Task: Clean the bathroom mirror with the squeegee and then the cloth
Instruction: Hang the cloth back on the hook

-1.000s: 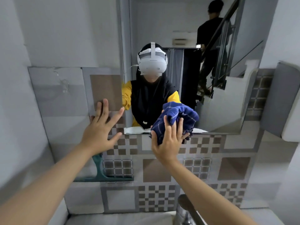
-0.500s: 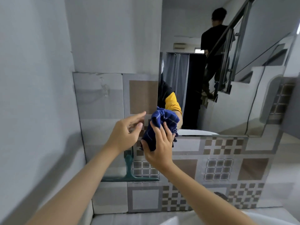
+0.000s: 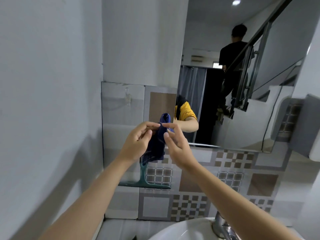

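Currently left hand [image 3: 136, 142] and right hand [image 3: 176, 146] both pinch the dark blue cloth [image 3: 156, 144] at the mirror's [image 3: 216, 84] lower left corner; green squeegee [image 3: 144, 179] rests against the tiled wall below.

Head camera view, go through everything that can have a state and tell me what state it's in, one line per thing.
cloth: bunched, held between both hands, off the mirror
left hand: grips the cloth
right hand: pinches the cloth
squeegee: unheld, blade down against the tiled wall
mirror: untouched
tap: no water seen running
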### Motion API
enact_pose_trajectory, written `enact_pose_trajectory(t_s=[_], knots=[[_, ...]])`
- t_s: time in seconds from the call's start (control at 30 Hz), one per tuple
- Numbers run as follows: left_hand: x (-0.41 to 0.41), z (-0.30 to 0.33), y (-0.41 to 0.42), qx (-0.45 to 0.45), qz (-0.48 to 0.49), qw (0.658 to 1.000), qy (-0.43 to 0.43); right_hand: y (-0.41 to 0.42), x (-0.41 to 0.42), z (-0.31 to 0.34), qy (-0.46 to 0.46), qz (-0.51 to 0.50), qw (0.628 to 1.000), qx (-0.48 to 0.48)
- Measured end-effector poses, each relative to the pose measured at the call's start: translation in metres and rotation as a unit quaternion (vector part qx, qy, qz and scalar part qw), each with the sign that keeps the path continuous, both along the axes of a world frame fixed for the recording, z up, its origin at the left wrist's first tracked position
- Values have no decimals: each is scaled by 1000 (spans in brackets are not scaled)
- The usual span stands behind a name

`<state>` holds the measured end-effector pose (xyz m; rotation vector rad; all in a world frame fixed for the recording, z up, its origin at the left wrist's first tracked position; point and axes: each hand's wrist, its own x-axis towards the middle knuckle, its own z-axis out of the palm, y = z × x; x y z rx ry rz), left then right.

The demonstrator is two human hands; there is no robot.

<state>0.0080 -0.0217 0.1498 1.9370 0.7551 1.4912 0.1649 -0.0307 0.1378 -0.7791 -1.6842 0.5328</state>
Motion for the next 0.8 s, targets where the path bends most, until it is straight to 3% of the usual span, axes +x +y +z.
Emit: enact_pose_trajectory(t_s=[0.3,0.57,0.8], knots=[[-23,21,-34,-6,29,1000,8,-16,-17,23,49,80,995,-37],[-41,37,-47,-27,61,997,36,-25,-34,29,-9,86,995,-46],[-41,46,-51,-81,97,990,-55,-28,-42,41,-15,42,999,1]])
